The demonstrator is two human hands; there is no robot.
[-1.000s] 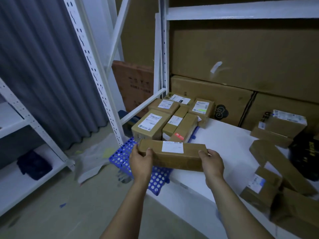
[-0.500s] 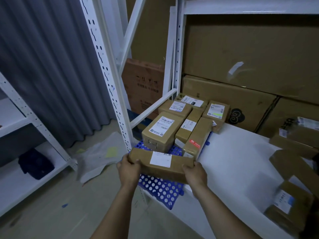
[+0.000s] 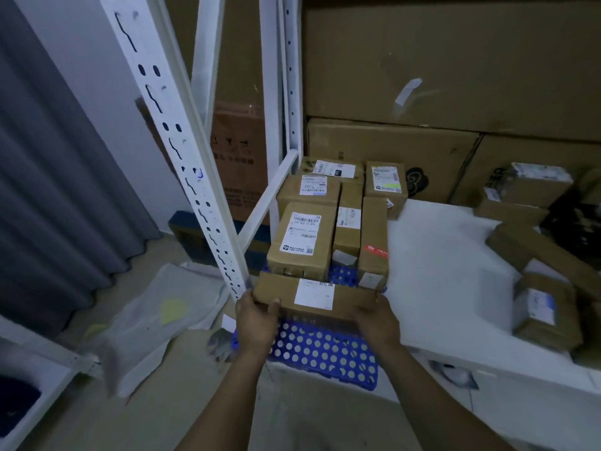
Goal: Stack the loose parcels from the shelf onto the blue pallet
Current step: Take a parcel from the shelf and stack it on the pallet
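Observation:
A long flat brown parcel (image 3: 286, 292) with a white label lies crosswise over the blue perforated pallet (image 3: 325, 351). My left hand (image 3: 257, 320) grips its left end, thumb on top. My right hand (image 3: 377, 322) holds its right end. Just behind it, several labelled brown parcels (image 3: 305, 242) stand packed together on the pallet. More loose parcels (image 3: 546, 310) lie on the white shelf (image 3: 439, 255) at the right.
A white perforated rack upright (image 3: 182, 148) slants down right beside my left hand. Large cardboard cartons (image 3: 455, 76) fill the back. A pale plastic bag (image 3: 156, 317) lies on the floor at the left, beside a grey curtain (image 3: 48, 190).
Both hands have carried the long parcel forward and left, from over the shelf edge to the pallet's front, close against the packed parcels. The view has moved closer.

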